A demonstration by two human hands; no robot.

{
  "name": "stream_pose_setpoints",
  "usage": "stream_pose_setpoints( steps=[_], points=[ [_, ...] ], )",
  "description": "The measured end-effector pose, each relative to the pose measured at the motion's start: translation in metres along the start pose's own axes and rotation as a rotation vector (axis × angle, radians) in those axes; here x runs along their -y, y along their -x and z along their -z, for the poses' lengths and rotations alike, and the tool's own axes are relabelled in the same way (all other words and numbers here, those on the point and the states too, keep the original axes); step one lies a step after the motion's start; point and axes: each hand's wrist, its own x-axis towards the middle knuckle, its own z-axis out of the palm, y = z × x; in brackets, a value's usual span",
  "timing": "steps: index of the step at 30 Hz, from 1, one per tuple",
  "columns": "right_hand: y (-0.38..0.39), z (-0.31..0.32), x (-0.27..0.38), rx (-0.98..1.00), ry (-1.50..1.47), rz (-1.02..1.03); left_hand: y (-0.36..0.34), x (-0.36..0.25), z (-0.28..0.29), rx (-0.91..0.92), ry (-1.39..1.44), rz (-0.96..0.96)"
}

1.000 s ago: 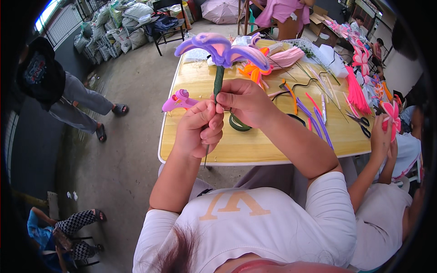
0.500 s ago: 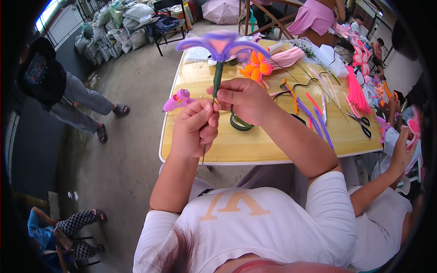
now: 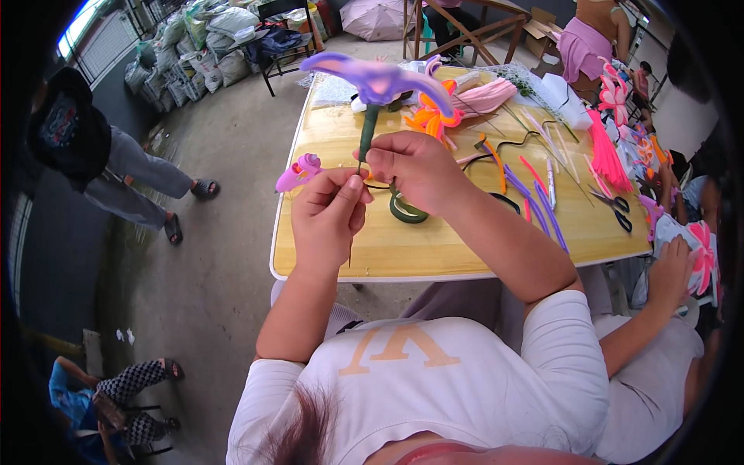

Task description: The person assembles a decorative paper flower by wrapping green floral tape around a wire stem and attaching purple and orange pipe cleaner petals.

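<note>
A purple and pink fuzzy flower [image 3: 380,84] stands upright above my hands, over the near left part of the table. Green wrapping covers the top of its stem [image 3: 367,133], and a thin dark wire runs on below. My left hand [image 3: 328,213] is closed, pinching the wire between thumb and forefinger. Just above it, the thumb and fingers of my right hand [image 3: 418,172] close on the lower end of the green wrapping. Below my right hand is a roll of green tape [image 3: 408,211]; whether it hangs or rests on the table I cannot tell.
A pink glue gun [image 3: 297,173] lies left of my hands on the wooden table [image 3: 457,260]. Fuzzy purple stems [image 3: 538,203], scissors [image 3: 618,208] and an orange flower [image 3: 431,116] lie to the right and beyond. A co-worker's hand [image 3: 671,271] holds a pink flower at far right.
The flower has turned on its stem, its petals now pointing differently. My left hand has shifted slightly, its lower fingers less curled. At far right, the co-worker's pink flower has moved lower.
</note>
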Motion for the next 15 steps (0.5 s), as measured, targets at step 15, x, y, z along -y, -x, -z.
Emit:
stream_pose_setpoints(
  steps=[15],
  points=[
    [0.008, -0.008, 0.005, 0.291, -0.326, -0.068, -0.006, 0.015, 0.016, 0.601, 1.014, 0.461]
  ],
)
